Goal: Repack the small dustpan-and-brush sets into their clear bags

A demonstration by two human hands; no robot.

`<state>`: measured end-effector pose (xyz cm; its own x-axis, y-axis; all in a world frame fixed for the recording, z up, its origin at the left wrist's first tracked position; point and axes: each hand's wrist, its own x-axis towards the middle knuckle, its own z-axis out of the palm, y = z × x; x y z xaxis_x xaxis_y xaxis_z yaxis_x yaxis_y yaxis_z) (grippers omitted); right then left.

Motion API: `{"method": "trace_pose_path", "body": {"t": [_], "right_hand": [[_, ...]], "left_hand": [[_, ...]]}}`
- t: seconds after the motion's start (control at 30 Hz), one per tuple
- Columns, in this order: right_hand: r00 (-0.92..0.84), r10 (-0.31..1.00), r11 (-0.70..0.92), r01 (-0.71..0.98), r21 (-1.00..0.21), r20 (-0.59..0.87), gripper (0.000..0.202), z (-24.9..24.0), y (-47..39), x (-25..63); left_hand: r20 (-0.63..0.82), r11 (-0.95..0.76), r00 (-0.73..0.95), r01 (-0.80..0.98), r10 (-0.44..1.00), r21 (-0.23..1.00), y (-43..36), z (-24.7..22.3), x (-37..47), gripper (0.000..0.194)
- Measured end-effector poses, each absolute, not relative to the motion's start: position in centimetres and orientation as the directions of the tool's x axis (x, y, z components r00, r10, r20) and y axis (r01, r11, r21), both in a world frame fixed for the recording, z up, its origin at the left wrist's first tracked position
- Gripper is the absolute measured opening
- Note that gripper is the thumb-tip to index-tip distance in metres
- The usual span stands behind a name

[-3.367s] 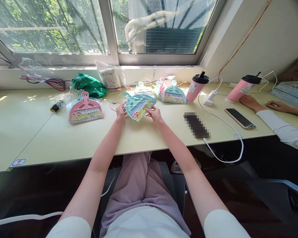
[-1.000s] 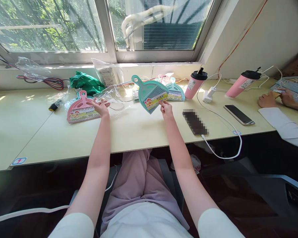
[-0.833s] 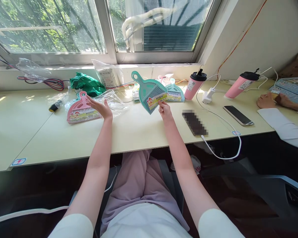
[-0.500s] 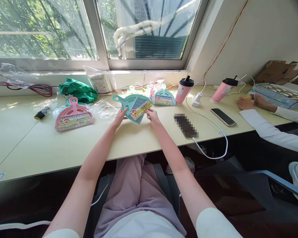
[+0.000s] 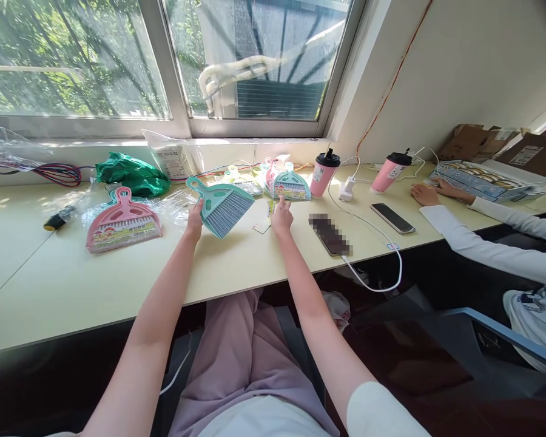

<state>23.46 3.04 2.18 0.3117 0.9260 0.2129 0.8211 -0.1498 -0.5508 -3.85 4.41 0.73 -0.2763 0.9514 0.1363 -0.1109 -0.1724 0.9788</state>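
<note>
My left hand [image 5: 195,220] grips a teal dustpan [image 5: 216,193] at its left edge, holding it tilted above the table. A small brush with grey bristles [image 5: 230,212] is nested in the pan. To its right, my right hand [image 5: 282,218] pinches a printed label card [image 5: 264,226], which is apart from the dustpan and low over the table. A pink dustpan set in clear wrap [image 5: 125,221] lies to the left. Beyond my right hand sits another teal dustpan set [image 5: 291,184] with its label on.
A phone [image 5: 330,235] on a white cable and a second phone [image 5: 392,218] lie to the right. Two pink cups [image 5: 323,176] stand behind them. Green plastic [image 5: 131,175] and a screwdriver-like handle [image 5: 59,218] are on the left. A co-worker's hands [image 5: 425,194] rest near a blue box [image 5: 486,179].
The label card has come off the dustpan, moving right and down with my right hand. My left hand has turned the dustpan, so the brush bristles now show uncovered. The view has shifted slightly right.
</note>
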Motion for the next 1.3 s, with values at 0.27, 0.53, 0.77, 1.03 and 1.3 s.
{"method": "trace_pose_path", "body": {"t": [0.27, 0.53, 0.77, 1.03, 1.3], "right_hand": [[0.353, 0.884, -0.204, 0.882, -0.426, 0.306, 0.034, 2.0, 3.4, 23.6], [0.334, 0.87, -0.158, 0.885, -0.437, 0.363, 0.027, 2.0, 3.2, 23.6], [-0.247, 0.819, 0.408, 0.885, -0.224, 0.518, 0.034, 1.7, 1.4, 20.1], [-0.338, 0.735, 0.46, 0.885, -0.067, 0.588, 0.035, 1.0, 1.3, 18.9], [-0.271, 0.85, 0.391, 0.9, -0.195, 0.453, 0.042, 1.3, 0.7, 17.8]], "left_hand": [[0.133, -0.147, -0.133, -0.102, 0.982, 0.984, 3.2, 1.6, -2.5, 0.054], [0.152, -0.157, -0.09, -0.057, 0.984, 0.986, 2.8, 1.7, -2.2, 0.055], [0.174, -0.175, 0.035, 0.044, 0.984, 0.984, 1.7, 2.0, -0.7, 0.061], [0.23, -0.237, 0.067, 0.115, 0.971, 0.965, 1.1, 1.8, 0.8, 0.058], [0.238, -0.243, 0.049, 0.176, 0.97, 0.954, 1.4, 1.5, 0.8, 0.055]]}}
